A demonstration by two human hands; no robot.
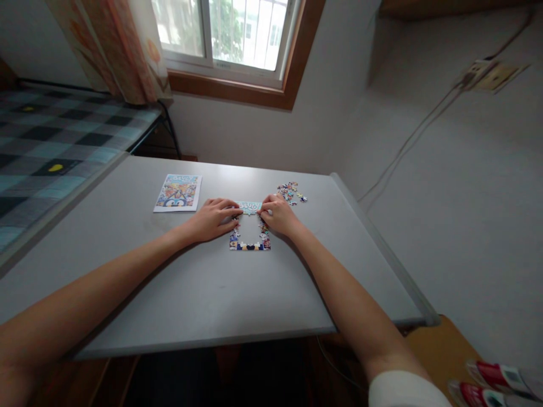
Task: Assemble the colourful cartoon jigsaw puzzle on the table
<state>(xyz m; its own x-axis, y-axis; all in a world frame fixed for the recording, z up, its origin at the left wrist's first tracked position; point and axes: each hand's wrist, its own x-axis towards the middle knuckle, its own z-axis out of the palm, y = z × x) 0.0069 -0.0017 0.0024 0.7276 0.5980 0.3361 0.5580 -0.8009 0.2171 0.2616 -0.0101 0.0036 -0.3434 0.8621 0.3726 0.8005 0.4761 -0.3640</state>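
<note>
The puzzle frame (250, 247) is laid on the bench (190, 294), its top corners partly covered by the fingers of the left hand (217, 218) and right hand (280, 215). The left fingers are held apart; whether anything is clamped by the right ones cannot be told

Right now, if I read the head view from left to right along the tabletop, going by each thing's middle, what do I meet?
Printed picture sheet → left hand → partly assembled puzzle border → right hand → pile of loose puzzle pieces.
</note>
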